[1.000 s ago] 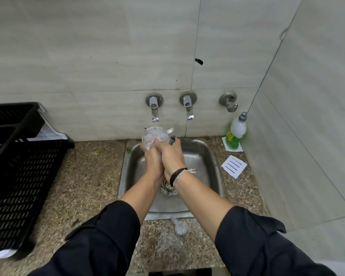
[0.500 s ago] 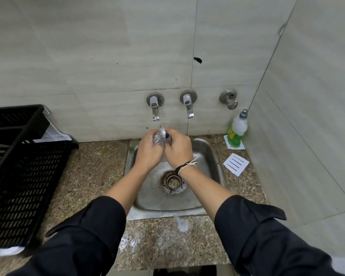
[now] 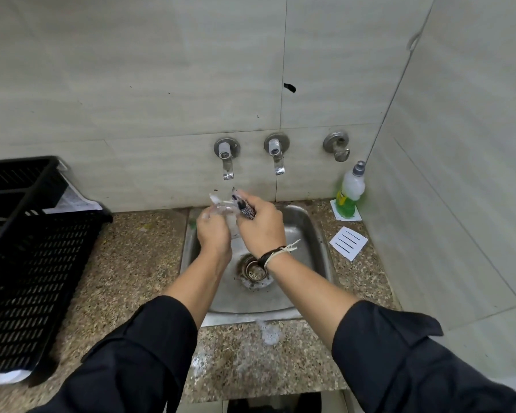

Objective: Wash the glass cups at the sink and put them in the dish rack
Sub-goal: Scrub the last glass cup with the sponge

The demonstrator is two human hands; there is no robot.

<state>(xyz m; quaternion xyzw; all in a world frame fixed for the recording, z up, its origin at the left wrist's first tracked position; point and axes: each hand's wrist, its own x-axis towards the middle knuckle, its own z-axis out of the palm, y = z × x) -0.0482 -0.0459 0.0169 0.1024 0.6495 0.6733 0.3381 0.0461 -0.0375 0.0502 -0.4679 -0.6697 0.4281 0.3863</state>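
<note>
Left hand (image 3: 213, 234) grips blurred glass cup (image 3: 222, 207) over steel sink (image 3: 310, 234). Right hand (image 3: 262, 229) presses dark scrubber (image 3: 247, 210) against cup. 2 taps (image 3: 227, 156) above. Black dish rack (image 3: 33, 248) left on counter. Green soap bottle (image 3: 350, 192) right.

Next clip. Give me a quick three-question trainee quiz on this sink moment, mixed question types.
1. True or false: the glass cup is already in the dish rack.
2. Which of the hands holds the dark scrubber: left or right?
3. The green soap bottle stands on which side of the sink?

Key: 1 false, it is held over the sink; 2 right; 3 the right side, near the wall corner.
</note>
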